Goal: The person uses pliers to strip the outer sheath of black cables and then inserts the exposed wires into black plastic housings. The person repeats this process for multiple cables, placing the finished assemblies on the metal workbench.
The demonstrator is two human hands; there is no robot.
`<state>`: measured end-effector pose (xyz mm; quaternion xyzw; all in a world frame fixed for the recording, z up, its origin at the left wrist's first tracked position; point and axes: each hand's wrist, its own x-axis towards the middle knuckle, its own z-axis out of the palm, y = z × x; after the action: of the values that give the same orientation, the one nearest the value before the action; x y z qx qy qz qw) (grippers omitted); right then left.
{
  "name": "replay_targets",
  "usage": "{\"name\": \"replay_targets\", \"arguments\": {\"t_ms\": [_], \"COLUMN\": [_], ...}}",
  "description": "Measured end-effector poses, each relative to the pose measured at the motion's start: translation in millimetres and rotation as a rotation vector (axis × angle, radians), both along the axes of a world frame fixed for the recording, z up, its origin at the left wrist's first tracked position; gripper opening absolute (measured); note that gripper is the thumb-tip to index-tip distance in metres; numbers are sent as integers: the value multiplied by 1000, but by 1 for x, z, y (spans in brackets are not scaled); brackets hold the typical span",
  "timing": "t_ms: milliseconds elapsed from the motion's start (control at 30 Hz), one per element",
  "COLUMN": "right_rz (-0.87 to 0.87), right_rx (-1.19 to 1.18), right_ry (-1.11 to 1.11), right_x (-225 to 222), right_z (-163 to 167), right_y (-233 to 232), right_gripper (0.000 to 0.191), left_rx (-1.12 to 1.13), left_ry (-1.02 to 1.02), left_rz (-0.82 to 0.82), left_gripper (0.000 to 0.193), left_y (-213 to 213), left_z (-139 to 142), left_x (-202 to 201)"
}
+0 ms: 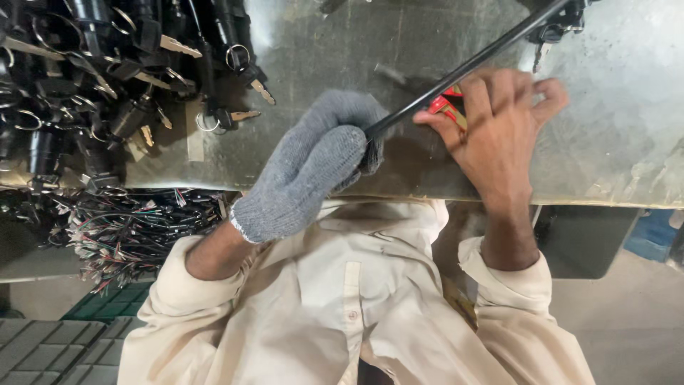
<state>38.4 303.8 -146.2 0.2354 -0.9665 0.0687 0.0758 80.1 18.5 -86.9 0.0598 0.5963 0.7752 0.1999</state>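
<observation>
Your left hand (313, 167), in a grey knit glove, is closed around the near end of a black sleeved cable (470, 65) that runs up and right across the metal bench (627, 135). Your bare right hand (499, 128) pinches a small red-handled tool (445, 105) against that cable. The heap of key-switch assemblies (107, 85) at far left looks already wired; this one is mid-work.
</observation>
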Motion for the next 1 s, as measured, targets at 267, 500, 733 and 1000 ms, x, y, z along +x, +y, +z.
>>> {"name": "replay_targets", "arguments": {"t_ms": [267, 500, 733, 1000], "right_rz": [-154, 84, 126, 211], "right_rx": [-1688, -770, -569, -615], "right_ry": [-643, -229, -188, -166], "right_x": [19, 27, 19, 8], "right_z": [12, 39, 42, 29], "right_y": [-28, -57, -60, -55], "right_gripper": [40, 26, 44, 34], "left_rx": [168, -19, -21, -350], "left_ry": [-148, 124, -10, 296], "left_rz": [85, 66, 71, -37], "left_gripper": [49, 52, 55, 64], "left_y": [9, 21, 16, 2], "left_z": [11, 22, 16, 34], "left_x": [9, 23, 35, 17]}}
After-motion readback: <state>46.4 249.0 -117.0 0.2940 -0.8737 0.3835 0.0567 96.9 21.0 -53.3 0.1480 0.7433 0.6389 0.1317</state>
